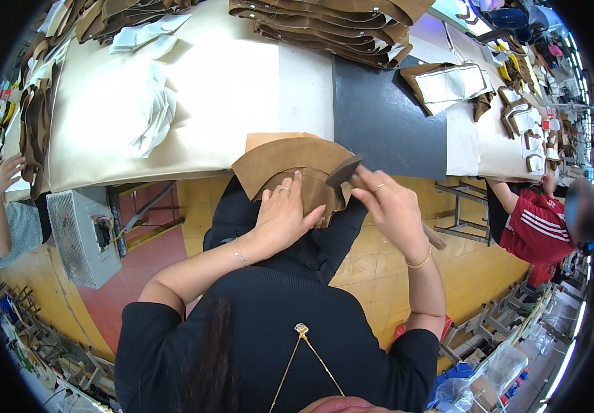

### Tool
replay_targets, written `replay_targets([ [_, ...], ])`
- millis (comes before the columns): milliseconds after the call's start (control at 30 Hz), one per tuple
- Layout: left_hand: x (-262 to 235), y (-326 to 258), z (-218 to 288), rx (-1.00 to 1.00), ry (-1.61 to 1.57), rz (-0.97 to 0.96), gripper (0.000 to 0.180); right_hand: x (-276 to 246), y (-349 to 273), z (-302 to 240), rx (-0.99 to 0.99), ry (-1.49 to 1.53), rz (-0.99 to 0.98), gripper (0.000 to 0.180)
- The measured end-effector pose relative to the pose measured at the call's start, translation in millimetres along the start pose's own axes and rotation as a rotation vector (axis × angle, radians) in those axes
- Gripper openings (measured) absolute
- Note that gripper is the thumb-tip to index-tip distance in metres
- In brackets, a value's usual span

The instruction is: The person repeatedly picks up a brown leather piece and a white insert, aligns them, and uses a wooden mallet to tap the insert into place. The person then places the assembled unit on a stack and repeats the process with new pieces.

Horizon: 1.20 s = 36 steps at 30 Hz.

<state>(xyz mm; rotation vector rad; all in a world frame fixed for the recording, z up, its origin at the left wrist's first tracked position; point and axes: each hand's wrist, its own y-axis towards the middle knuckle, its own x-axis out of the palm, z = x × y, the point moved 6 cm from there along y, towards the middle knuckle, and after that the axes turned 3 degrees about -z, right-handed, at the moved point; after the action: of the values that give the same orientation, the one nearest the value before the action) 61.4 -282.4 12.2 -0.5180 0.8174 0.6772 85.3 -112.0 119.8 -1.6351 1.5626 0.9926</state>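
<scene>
A curved brown leather-like piece (295, 151) lies over my lap at the table's near edge, with a lighter tan sheet (269, 138) showing beneath it. My left hand (284, 215) rests flat on the lower part of the piece, fingers stretched and thumb apart. In my right hand (392, 206) is a hammer, gripped by its handle. Its dark head (344, 171) is over the right end of the brown piece; whether it touches cannot be told. The wooden handle end (434, 237) sticks out behind my right wrist.
Ahead stands a pale table (228, 89) with a dark mat (386, 124) on its right. Stacked brown pieces (331, 24) lie at the back, white pieces (153, 113) on the left. A metal box (83, 237) stands at lower left. Co-workers sit at left (11, 230) and right (538, 224).
</scene>
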Motion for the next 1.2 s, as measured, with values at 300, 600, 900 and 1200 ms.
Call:
replay_targets([
  [300, 2.5, -1.5, -0.2, -0.042, -0.007, 0.011, 0.082, -14.1, 10.5, -44.9, -0.196, -0.177, 0.198, 0.048],
  [600, 5.0, -4.1, -0.7, -0.039, -0.02, 0.045, 0.082, -18.5, 1.9, -40.0, -0.161, -0.052, 0.331, 0.048],
  [900, 7.6, -6.9, -2.0, -0.01, 0.001, 0.139, 0.082, -12.1, -11.7, -46.8, -0.13, -0.023, 0.262, 0.045],
  [1200, 17.9, -13.6, -7.9, 0.006, -0.098, 0.172, 0.087, 16.8, -12.0, -40.1, -0.052, -0.244, -0.001, 0.048],
])
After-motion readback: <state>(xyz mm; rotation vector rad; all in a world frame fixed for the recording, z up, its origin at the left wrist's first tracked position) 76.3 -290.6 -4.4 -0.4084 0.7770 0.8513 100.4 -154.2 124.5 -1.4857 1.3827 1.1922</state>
